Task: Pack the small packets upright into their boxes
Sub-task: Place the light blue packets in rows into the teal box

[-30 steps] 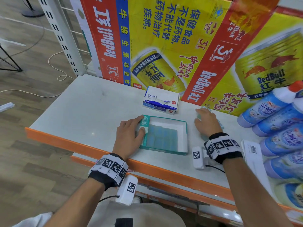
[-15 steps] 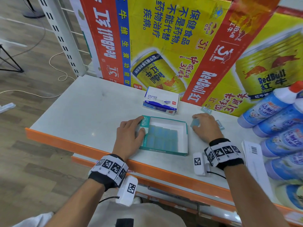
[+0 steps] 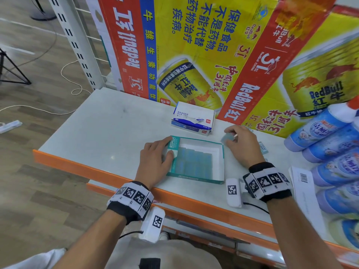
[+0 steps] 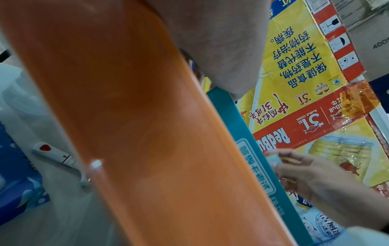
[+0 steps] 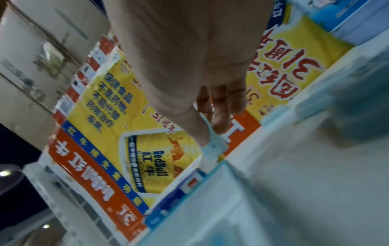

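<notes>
An open teal box (image 3: 195,180) lies on the white shelf, its near part filled with several pale blue packets (image 3: 192,162) standing in rows. My left hand (image 3: 155,158) rests flat against the box's left wall, thumb on the rim. My right hand (image 3: 240,142), just right of the box's far corner, pinches one small pale blue packet (image 3: 226,137) between thumb and fingers; the same packet (image 5: 212,141) shows in the right wrist view. Another loose packet (image 3: 262,147) lies on the shelf to the right of that hand.
A closed white-and-blue eraser box (image 3: 192,118) sits behind the teal box. Red Bull cartons (image 3: 213,55) form a wall at the back. Blue bottles (image 3: 330,148) lie stacked at the right. The shelf has an orange front edge (image 3: 87,167).
My right hand has picked a packet off the shelf and carried it left toward the teal box's far right corner. The left hand has stayed on the box.
</notes>
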### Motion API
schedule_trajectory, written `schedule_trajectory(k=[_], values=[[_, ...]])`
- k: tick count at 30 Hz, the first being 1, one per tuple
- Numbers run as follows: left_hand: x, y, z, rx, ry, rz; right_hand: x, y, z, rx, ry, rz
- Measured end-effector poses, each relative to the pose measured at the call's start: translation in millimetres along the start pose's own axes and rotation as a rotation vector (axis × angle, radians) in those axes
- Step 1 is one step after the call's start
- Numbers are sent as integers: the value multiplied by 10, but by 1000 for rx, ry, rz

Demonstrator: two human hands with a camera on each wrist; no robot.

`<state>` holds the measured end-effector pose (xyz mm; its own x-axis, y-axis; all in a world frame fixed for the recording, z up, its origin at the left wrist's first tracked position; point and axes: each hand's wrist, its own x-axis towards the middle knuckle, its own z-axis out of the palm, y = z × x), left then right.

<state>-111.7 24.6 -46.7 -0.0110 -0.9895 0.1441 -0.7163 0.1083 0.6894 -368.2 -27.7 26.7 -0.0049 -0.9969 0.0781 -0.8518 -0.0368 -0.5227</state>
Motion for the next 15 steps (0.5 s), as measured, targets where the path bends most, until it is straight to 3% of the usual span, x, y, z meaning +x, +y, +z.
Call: schedule_trajectory(k=[2,5,15], values=[[3,-5,4,-1,2,1,-18,-170,8,142,29,-29],[6,-15,9,2,5,2,-72,-427,148,284,-78,-41],[14,-20,17,9,18,3,-100,-717,608,346,-274,33]])
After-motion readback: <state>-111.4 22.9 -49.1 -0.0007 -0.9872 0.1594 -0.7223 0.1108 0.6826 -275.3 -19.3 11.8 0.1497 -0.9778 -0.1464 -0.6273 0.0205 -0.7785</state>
